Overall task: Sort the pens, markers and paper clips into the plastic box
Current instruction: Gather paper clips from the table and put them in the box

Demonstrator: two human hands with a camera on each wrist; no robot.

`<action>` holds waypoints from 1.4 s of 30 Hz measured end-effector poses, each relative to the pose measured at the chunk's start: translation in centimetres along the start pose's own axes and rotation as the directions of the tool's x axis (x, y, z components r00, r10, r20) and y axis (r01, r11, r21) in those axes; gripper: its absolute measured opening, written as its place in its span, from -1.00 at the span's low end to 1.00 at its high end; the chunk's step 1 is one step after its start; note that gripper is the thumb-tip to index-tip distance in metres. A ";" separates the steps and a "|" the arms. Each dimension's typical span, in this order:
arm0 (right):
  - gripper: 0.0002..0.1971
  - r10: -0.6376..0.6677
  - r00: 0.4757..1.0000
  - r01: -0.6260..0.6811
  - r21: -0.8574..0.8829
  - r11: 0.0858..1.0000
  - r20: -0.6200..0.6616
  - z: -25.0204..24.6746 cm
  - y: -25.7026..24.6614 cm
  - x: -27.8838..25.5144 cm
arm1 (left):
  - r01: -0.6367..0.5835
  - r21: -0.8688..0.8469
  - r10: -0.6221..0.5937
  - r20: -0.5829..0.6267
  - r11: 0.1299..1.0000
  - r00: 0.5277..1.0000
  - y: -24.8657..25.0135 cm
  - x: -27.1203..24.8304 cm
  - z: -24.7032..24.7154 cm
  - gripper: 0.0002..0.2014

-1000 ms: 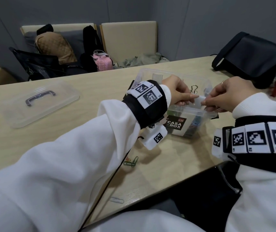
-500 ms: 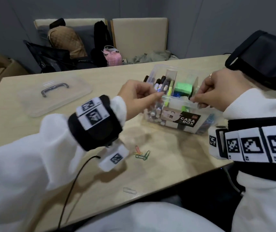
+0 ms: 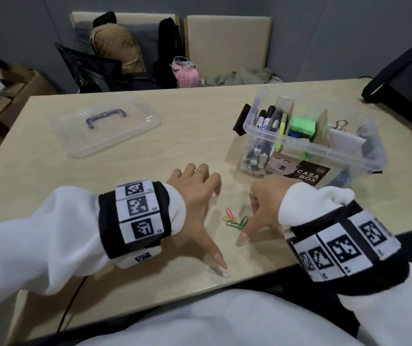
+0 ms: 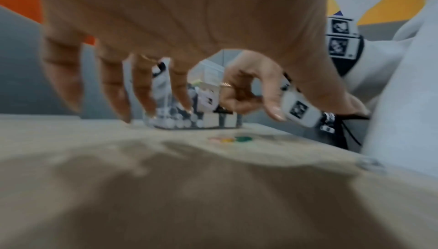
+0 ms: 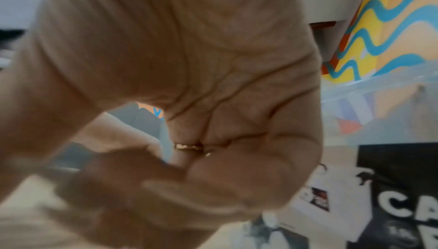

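The clear plastic box (image 3: 307, 146) stands on the right of the table, with pens and markers (image 3: 267, 121) upright in its left compartment and green items beside them. Several coloured paper clips (image 3: 235, 219) lie in front of it, between my hands. My left hand (image 3: 197, 203) is spread, fingertips down on the table, and its thumb reaches toward a pale paper clip (image 3: 221, 273) near the front edge. My right hand (image 3: 262, 201) hovers just right of the coloured clips (image 4: 227, 139), fingers curled, thumb stretched toward them. I see nothing held in either hand.
The box's clear lid (image 3: 107, 128) with a grey handle lies at the far left of the table (image 3: 175, 146). A black bag (image 3: 404, 86) sits at the far right corner. Chairs with bags stand behind the table. The front edge is close below my hands.
Both hands have left the box's rim and come down to the table in front of it, on either side of the coloured paper clips.
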State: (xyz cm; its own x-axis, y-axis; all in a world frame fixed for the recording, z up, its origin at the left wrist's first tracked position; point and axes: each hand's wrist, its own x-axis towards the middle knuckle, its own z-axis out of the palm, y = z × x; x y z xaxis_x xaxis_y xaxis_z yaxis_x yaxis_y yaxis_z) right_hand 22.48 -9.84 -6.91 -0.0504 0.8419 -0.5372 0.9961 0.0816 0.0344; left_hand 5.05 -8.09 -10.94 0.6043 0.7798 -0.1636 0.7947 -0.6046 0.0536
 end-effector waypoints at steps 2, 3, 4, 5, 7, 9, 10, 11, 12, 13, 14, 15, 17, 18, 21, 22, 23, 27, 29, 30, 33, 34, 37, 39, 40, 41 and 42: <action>-0.37 0.034 0.999 -0.034 0.014 0.999 -0.034 -0.4 0.6 0.1 | -0.018 0.013 0.018 -0.009 1.000 1.000 0.3 0.3 0.9 0.40; -0.38 0.046 0.998 -0.046 0.016 0.999 -0.043 -0.5 0.8 0.1 | -0.028 0.016 0.028 0.015 0.999 1.000 0.4 0.6 1.2 0.50; -0.40 0.053 0.997 -0.053 0.015 0.998 -0.048 -0.6 1.0 0.1 | -0.039 0.019 0.038 0.054 0.999 0.998 0.6 0.8 1.6 0.57; -0.42 0.055 0.997 -0.054 0.014 0.998 -0.053 -0.7 1.2 0.1 | -0.047 0.028 0.044 0.097 0.999 0.994 0.8 1.0 1.8 0.59; -0.45 0.050 0.997 -0.049 0.020 0.999 -0.061 -0.6 1.5 0.2 | -0.049 0.058 0.041 0.144 0.997 0.989 0.9 1.5 2.2 0.58; -0.48 0.048 0.997 -0.046 0.030 0.998 -0.056 -0.6 1.7 0.3 | -0.039 0.048 0.032 0.140 0.998 0.990 1.0 2.1 2.4 0.56; -0.48 0.046 0.998 -0.044 0.030 0.999 -0.051 -0.5 1.7 0.4 | -0.034 0.028 0.030 0.126 0.999 0.992 0.9 2.4 2.3 0.55; -0.48 0.043 0.998 -0.042 0.029 0.999 -0.048 -0.5 1.7 0.4 | -0.027 0.010 0.025 0.108 1.000 0.994 0.8 2.7 2.3 0.54; -0.48 0.040 0.998 -0.039 0.031 0.999 -0.048 -0.5 1.7 0.5 | -0.016 -0.008 0.017 0.090 1.000 0.996 0.6 3.0 2.3 0.52; -0.48 0.039 0.998 -0.037 0.034 0.999 -0.050 -0.5 1.7 0.6 | -0.002 -0.026 0.004 0.068 1.000 0.998 0.6 3.4 2.3 0.50; -0.49 0.039 0.998 -0.037 0.039 0.999 -0.056 -0.4 1.8 0.7 | 0.011 -0.039 -0.009 0.038 0.999 0.999 0.6 3.6 2.1 0.47; -0.52 0.040 0.997 -0.037 0.045 0.998 -0.064 -0.4 1.8 0.8 | 0.020 -0.044 -0.020 0.001 0.999 1.000 0.7 3.9 1.9 0.40; -0.59 0.038 0.995 -0.032 0.066 0.997 -0.096 -0.2 1.8 0.9 | 0.030 -0.038 -0.031 -0.045 0.999 0.999 1.0 4.6 1.0 0.26; -0.63 0.033 0.993 -0.024 0.077 0.997 -0.116 -0.1 1.8 0.9 | 0.035 -0.039 -0.037 -0.043 0.999 0.998 1.1 4.9 0.5 0.19; -0.56 0.014 0.991 0.003 0.128 0.992 -0.133 0.1 1.5 0.8 | 0.034 -0.062 -0.033 0.014 0.998 0.999 1.0 5.3 -0.2 0.03; -0.50 0.010 0.993 0.006 0.131 0.991 -0.117 0.2 1.3 0.7 | 0.022 -0.091 -0.018 0.043 0.996 0.999 1.0 5.1 -0.3 -0.03; -0.45 0.004 0.996 0.007 0.117 0.993 -0.095 0.3 1.0 0.8 | 0.013 -0.131 -0.004 0.069 0.991 0.998 0.9 4.9 -0.3 -0.08; -0.43 0.005 1.000 -0.004 0.085 0.996 -0.014 0.8 -0.2 1.0 | -0.017 -0.254 0.038 0.076 0.967 0.996 1.2 3.9 -0.3 -0.23; -0.46 0.021 1.000 -0.020 0.098 0.995 -0.013 1.0 -0.5 1.1 | -0.014 -0.280 0.037 0.077 0.960 0.996 1.5 3.8 -0.1 -0.31; -0.49 0.027 0.999 -0.023 0.109 0.994 -0.030 1.1 -0.7 1.2 | -0.005 -0.288 0.031 0.085 0.958 0.996 1.6 3.8 -0.1 -0.34; -0.55 0.048 0.994 -0.033 0.158 0.987 -0.094 1.6 -0.9 1.8 | 0.008 -0.270 0.025 0.118 0.963 0.993 2.0 3.9 0.0 -0.45; -0.58 0.053 0.993 -0.034 0.168 0.985 -0.110 1.7 -1.0 1.9 | 0.002 -0.264 0.030 0.118 0.965 0.993 2.1 4.0 0.0 -0.50; -0.69 0.052 0.988 -0.022 0.195 0.981 -0.148 1.9 -0.8 2.2 | 0.019 -0.272 0.014 0.117 0.962 0.993 2.4 3.9 0.1 -0.62; -0.74 0.040 0.988 -0.008 0.209 0.978 -0.148 2.0 -0.6 2.3 | 0.051 -0.289 -0.020 0.110 0.956 0.994 2.5 3.9 0.2 -0.70; -0.75 0.032 0.989 -0.002 0.212 0.977 -0.142 2.0 -0.6 2.3 | 0.063 -0.299 -0.033 0.106 0.952 0.994 2.5 3.9 0.1 -0.75; -0.76 0.025 0.991 0.004 0.215 0.977 -0.135 2.0 -0.5 2.3 | 0.070 -0.309 -0.039 0.108 0.949 0.993 2.5 3.9 -0.1 -0.78; -0.77 0.017 0.991 0.012 0.217 0.976 -0.129 2.0 -0.5 2.2 | 0.071 -0.316 -0.036 0.115 0.946 0.993 2.5 4.0 -0.2 -0.79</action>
State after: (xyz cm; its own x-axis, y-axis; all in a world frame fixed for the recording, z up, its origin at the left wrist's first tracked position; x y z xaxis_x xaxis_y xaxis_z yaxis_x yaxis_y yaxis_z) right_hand 22.02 -9.06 -9.84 -0.0425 0.9051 -0.4231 0.9875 -0.0264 -0.1556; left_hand 9.51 -6.48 -11.26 0.5647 0.7773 -0.2774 0.8127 -0.4652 0.3508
